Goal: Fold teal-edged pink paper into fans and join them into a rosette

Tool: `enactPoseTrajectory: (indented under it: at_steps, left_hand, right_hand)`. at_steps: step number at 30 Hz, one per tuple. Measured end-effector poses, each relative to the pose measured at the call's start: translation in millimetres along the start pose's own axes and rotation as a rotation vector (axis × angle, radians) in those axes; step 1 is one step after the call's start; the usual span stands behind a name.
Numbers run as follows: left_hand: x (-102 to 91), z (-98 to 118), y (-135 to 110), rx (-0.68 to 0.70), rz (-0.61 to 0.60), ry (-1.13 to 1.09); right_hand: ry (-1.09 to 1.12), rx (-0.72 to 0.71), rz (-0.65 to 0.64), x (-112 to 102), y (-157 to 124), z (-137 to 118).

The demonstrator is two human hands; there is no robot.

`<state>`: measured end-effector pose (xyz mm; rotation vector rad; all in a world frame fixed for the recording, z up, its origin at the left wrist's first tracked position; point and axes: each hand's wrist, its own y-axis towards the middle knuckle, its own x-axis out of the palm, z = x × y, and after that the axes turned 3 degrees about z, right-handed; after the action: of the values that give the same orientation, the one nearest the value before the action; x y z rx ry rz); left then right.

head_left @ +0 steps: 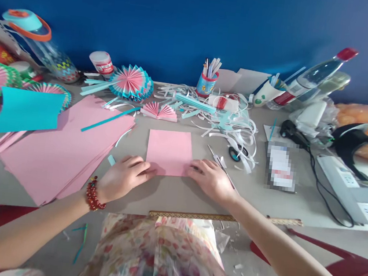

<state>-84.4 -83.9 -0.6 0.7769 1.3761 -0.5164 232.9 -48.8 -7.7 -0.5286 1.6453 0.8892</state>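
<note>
A square sheet of pink paper (169, 152) lies on the table in front of me. At its lower left corner, my left hand (128, 177) holds the paper between thumb and curled fingers. My right hand (212, 180) grips the lower right corner, its fingers bent inward. Some fingertips are hard to see at the paper's edges. Just beyond the right hand are scissors (238, 153), their blades partly covered by it. A small folded pink paper fan (159, 111) lies behind the square.
Larger pink sheets (67, 142) are stacked at left, near a teal sheet (29, 111). Behind lie a pleated rosette (131, 83), white paper strips (238, 131) and a pen cup (206, 84). At right are a phone (281, 167), a power strip (345, 183) and a tilted bottle (317, 80).
</note>
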Motion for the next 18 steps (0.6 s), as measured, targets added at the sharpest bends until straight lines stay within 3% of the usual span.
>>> enactPoseTrajectory:
  at_steps: [5, 10, 14, 18]
  left_hand:
    - [-10.4, -1, -14, -0.009, -0.052, -0.017]
    - [-10.1, -1, -23, -0.046, -0.063, -0.092]
    - [-7.7, 0, -28, -0.033, -0.056, -0.102]
    - [-6.6, -4, -30, -0.013, -0.080, -0.169]
  right_hand:
    - [-0.100, -0.085, -0.043, -8, -10, -9]
    - [0.000, 0.004, -0.041, -12, -18, -15]
    - [0.139, 0.051, -0.066, -11, -22, -6]
    - [0.204, 0.101, -0.038, -19, -6, -3]
